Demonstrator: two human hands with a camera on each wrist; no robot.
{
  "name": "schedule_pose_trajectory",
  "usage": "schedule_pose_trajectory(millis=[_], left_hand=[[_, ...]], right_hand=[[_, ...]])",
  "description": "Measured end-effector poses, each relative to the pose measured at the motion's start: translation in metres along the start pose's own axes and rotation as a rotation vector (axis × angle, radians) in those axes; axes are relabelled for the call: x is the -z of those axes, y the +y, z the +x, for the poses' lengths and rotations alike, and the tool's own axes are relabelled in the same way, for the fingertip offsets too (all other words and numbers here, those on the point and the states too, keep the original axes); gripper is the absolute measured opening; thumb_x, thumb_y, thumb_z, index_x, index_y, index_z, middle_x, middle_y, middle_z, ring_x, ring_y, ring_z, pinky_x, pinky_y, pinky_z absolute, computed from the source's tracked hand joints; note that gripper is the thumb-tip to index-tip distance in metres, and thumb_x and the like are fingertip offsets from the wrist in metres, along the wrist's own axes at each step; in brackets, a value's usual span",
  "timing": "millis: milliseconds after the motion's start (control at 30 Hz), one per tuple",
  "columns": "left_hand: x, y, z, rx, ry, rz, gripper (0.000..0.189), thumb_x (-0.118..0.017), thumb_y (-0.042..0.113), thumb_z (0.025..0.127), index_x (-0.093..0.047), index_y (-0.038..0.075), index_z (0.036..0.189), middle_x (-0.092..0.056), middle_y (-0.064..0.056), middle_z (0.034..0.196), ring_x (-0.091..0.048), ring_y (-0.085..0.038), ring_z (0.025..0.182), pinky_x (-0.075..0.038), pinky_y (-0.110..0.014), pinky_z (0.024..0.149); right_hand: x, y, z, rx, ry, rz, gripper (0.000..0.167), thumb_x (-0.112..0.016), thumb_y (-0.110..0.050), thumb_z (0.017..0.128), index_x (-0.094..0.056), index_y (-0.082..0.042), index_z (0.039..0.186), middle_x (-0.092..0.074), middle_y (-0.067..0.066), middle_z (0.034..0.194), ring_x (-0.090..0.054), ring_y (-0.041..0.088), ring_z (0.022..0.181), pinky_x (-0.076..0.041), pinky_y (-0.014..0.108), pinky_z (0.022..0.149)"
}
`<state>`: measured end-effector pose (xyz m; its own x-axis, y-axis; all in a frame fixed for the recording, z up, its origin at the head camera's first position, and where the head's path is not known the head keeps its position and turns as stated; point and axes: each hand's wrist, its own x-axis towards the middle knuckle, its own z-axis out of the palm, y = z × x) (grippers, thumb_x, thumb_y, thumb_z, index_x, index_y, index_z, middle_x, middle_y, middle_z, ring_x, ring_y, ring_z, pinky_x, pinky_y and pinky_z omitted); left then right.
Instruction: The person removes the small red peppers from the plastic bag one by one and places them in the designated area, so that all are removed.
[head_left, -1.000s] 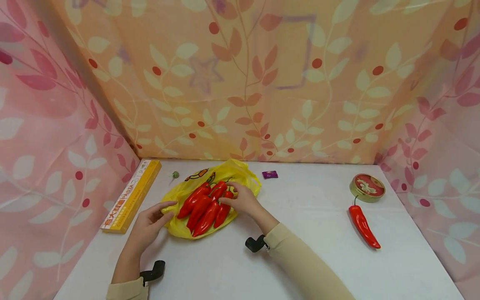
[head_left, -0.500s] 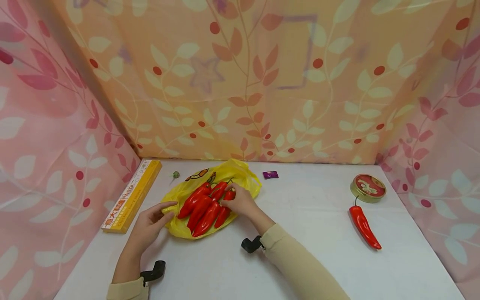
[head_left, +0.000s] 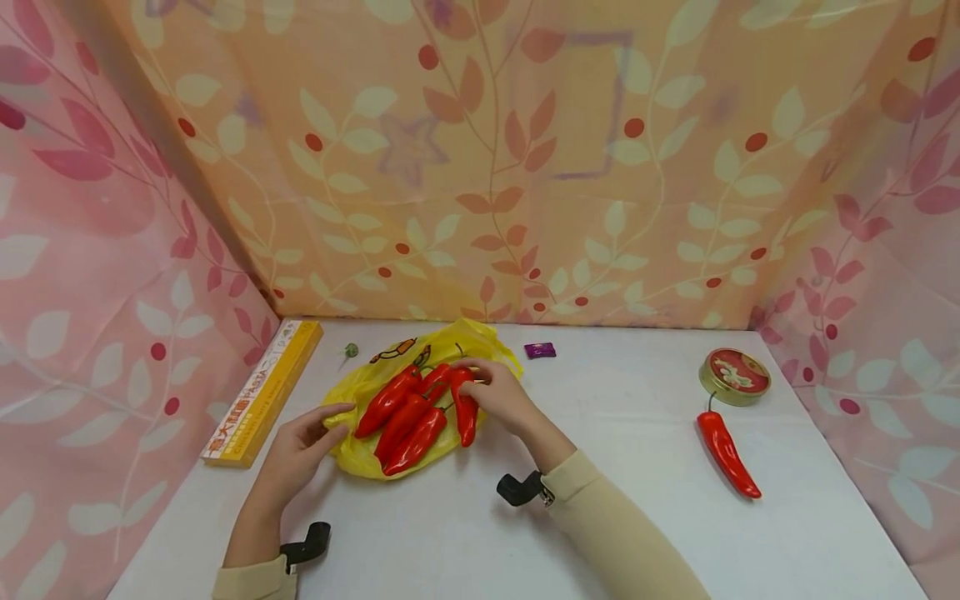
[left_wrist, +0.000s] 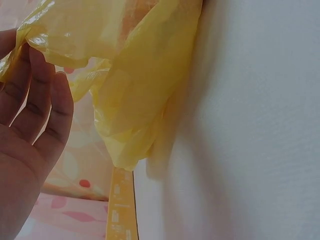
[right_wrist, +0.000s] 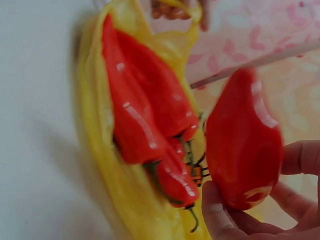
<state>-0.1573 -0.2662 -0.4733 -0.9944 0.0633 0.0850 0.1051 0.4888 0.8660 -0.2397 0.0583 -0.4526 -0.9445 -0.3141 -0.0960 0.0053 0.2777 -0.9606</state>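
Note:
My right hand [head_left: 501, 398] grips a red chili pepper [head_left: 466, 417] by its stem end, its tip pointing down over the right part of a yellow plastic bag [head_left: 348, 383]. In the right wrist view the held pepper [right_wrist: 245, 145] stands apart from the others, between thumb and fingers. Several more red peppers [head_left: 390, 404] lie in a heap on the bag's opened-out plastic, stems toward the back. My left hand [head_left: 295, 457] pinches the bag's left edge; the left wrist view shows the plastic [left_wrist: 145, 80] caught between thumb and fingers.
A yellow pasta box [head_left: 264, 396] lies at the left. Behind the bag are a small green lollipop [head_left: 351, 350] and a purple packet [head_left: 540, 350]. At the right, a single red pepper [head_left: 727, 454] lies before a round tin [head_left: 735, 375]. Patterned cloth walls surround the table.
My right hand has taken hold of the rightmost pepper and drawn it up and right, away from the heap. The left hand stays in place at the bag's edge.

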Motion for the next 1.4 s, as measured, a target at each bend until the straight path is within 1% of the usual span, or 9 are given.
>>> schedule_pose_trajectory(millis=[67, 167, 300, 400, 533, 767, 933, 1233, 1400], left_hand=[[0.000, 0.000, 0.000, 0.005, -0.005, 0.001, 0.037, -0.065, 0.029, 0.100, -0.065, 0.017, 0.134, -0.067, -0.007, 0.111, -0.054, -0.016, 0.086, -0.051, -0.022, 0.071], [-0.001, 0.000, 0.001, 0.006, -0.008, -0.005, 0.037, -0.065, 0.029, 0.100, -0.065, 0.016, 0.134, -0.067, -0.007, 0.115, -0.055, -0.016, 0.088, -0.051, -0.022, 0.073], [-0.001, 0.000, 0.001, 0.000, -0.005, -0.006, 0.036, -0.065, 0.029, 0.100, -0.065, 0.017, 0.134, -0.067, -0.007, 0.110, -0.054, -0.017, 0.086, -0.051, -0.022, 0.071], [-0.001, -0.001, 0.001, 0.003, -0.002, -0.001, 0.036, -0.065, 0.029, 0.100, -0.065, 0.018, 0.134, -0.066, -0.007, 0.106, -0.054, -0.017, 0.085, -0.050, -0.022, 0.069], [-0.001, -0.003, 0.001, 0.004, -0.006, -0.003, 0.036, -0.065, 0.028, 0.100, -0.065, 0.017, 0.134, -0.065, -0.007, 0.107, -0.054, -0.017, 0.085, -0.051, -0.023, 0.070], [-0.001, 0.002, 0.000, 0.004, -0.010, -0.011, 0.036, -0.065, 0.029, 0.100, -0.065, 0.017, 0.134, -0.065, -0.008, 0.106, -0.054, -0.017, 0.085, -0.051, -0.023, 0.070], [-0.001, 0.004, 0.000, 0.012, -0.014, -0.017, 0.036, -0.065, 0.030, 0.099, -0.066, 0.016, 0.133, -0.066, -0.009, 0.109, -0.054, -0.017, 0.086, -0.052, -0.024, 0.071], [-0.002, 0.001, 0.000, 0.047, -0.022, -0.014, 0.039, -0.065, 0.032, 0.099, -0.064, 0.017, 0.135, -0.066, -0.008, 0.113, -0.055, -0.018, 0.089, -0.053, -0.025, 0.073], [-0.002, 0.001, 0.001, 0.063, -0.024, -0.010, 0.040, -0.065, 0.034, 0.099, -0.064, 0.017, 0.135, -0.066, -0.008, 0.114, -0.055, -0.019, 0.089, -0.053, -0.026, 0.074]], right_hand=[[0.005, -0.002, -0.002, 0.005, -0.012, 0.028, 0.037, -0.064, -0.021, 0.096, -0.065, -0.014, 0.132, -0.063, 0.013, 0.132, -0.061, 0.027, 0.111, -0.059, 0.036, 0.086], [0.011, -0.006, -0.007, -0.003, -0.031, 0.072, 0.044, -0.074, -0.028, 0.091, -0.064, -0.016, 0.132, -0.061, 0.013, 0.133, -0.062, 0.029, 0.112, -0.059, 0.039, 0.086], [0.019, -0.010, -0.016, -0.013, -0.034, 0.094, 0.054, -0.082, -0.030, 0.084, -0.064, -0.020, 0.133, -0.057, 0.013, 0.135, -0.062, 0.031, 0.114, -0.060, 0.042, 0.083], [0.026, -0.011, -0.023, -0.015, -0.010, 0.086, 0.051, -0.081, -0.026, 0.085, -0.065, -0.023, 0.134, -0.056, 0.012, 0.137, -0.059, 0.033, 0.117, -0.060, 0.042, 0.081], [0.037, -0.010, -0.030, -0.021, 0.064, 0.052, 0.046, -0.074, -0.026, 0.091, -0.064, -0.029, 0.135, -0.059, 0.010, 0.136, -0.057, 0.034, 0.121, -0.059, 0.042, 0.083], [0.058, -0.004, -0.038, -0.035, 0.154, 0.009, 0.049, -0.066, -0.030, 0.097, -0.056, -0.025, 0.144, -0.063, 0.015, 0.128, -0.061, 0.033, 0.114, -0.059, 0.039, 0.081], [0.074, 0.003, -0.049, -0.023, 0.150, -0.021, 0.052, -0.068, -0.036, 0.096, -0.054, -0.027, 0.146, -0.062, 0.015, 0.125, -0.063, 0.032, 0.109, -0.060, 0.037, 0.079], [0.099, 0.013, -0.071, -0.020, 0.113, -0.094, 0.065, -0.081, -0.041, 0.085, -0.055, -0.028, 0.142, -0.061, 0.016, 0.129, -0.068, 0.029, 0.104, -0.061, 0.042, 0.079], [0.114, 0.020, -0.084, -0.001, 0.145, -0.123, 0.063, -0.080, -0.038, 0.087, -0.054, -0.027, 0.143, -0.064, 0.018, 0.125, -0.068, 0.029, 0.102, -0.060, 0.042, 0.080]])
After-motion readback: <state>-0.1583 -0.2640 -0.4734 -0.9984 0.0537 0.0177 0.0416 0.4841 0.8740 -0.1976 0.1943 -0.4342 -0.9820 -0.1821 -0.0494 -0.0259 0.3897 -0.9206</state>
